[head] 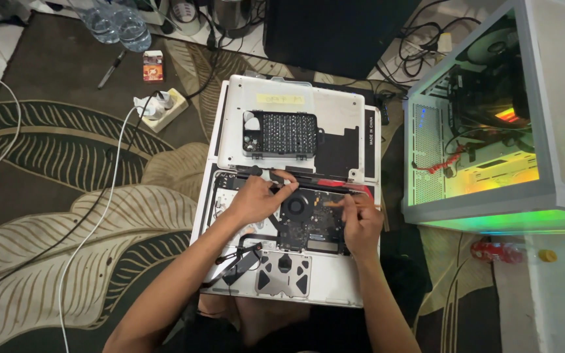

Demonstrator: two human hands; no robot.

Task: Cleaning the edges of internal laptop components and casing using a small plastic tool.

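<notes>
Over the opened laptop (295,261), left hand (256,199) and right hand (361,222), grips unclear.

Laptop shell (335,287) — matt silver metal; carpet (67,216) — woven cloth; PC case (479,202) — glossy glass.

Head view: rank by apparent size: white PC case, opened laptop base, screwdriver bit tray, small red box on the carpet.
Largest to smallest:
1. white PC case, partly cut off by the frame
2. opened laptop base
3. screwdriver bit tray
4. small red box

Differences are clear; no ties.
</notes>
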